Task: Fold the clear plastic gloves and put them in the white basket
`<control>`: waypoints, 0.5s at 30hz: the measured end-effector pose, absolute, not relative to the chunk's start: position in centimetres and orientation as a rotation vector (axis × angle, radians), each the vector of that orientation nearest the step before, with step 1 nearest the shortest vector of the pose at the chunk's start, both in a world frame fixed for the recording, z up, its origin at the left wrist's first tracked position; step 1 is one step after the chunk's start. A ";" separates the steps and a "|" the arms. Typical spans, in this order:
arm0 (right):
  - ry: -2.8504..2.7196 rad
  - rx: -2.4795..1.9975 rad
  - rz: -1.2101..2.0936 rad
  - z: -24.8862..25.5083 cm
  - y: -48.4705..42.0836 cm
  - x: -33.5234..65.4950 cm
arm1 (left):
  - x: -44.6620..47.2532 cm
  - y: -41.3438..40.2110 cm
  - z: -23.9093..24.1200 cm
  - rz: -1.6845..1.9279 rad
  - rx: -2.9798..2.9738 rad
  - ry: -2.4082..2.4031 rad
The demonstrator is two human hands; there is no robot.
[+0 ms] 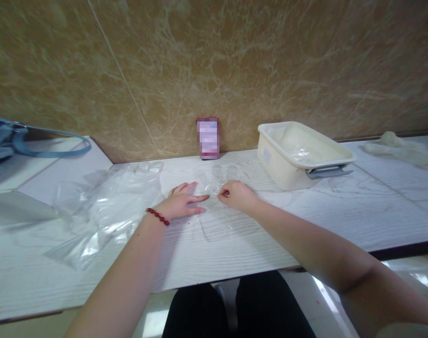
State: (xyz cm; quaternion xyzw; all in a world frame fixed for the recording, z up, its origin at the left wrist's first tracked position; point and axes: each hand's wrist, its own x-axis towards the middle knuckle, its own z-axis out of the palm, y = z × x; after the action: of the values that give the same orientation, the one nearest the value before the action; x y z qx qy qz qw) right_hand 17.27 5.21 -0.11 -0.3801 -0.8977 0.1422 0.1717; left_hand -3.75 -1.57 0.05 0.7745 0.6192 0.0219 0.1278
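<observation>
A thin, see-through plastic bag (217, 230) lies on the white wood-grain table in front of me, its outline faint against the surface. My left hand (183, 203), with a red bead bracelet at the wrist, rests on its left side, fingers spread and stretched out. Thumb and forefinger of my right hand (235, 195) are pinched together near the upper middle of the bag, close to my left fingertip. The pinched edge is too clear to make out fully. More transparent film (221, 174) lies just beyond my hands.
A pile of clear plastic bags (111, 202) lies to the left. On the right stands a cream plastic bin (277, 164) with clear plastic inside. A phone (208, 138) leans against the marbled wall. Pale cloth-like material (400, 150) lies far right, and a blue bag strap (55, 152) far left.
</observation>
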 end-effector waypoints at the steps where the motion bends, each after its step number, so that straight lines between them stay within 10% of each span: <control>1: -2.541 -1.107 0.394 0.0 5.3 17.3 | -3.8 -1.6 0.0 0.057 2.244 1.801; 15: -2.486 -1.396 0.321 0.3 6.2 17.7 | -3.4 -2.4 1.1 -0.078 2.224 1.742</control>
State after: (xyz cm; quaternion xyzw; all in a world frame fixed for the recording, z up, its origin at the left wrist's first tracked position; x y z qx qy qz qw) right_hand 17.66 6.21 0.26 -0.4822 -0.8584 0.1108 0.1358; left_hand -3.39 -2.37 1.12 0.7773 0.6086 -0.0272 0.1571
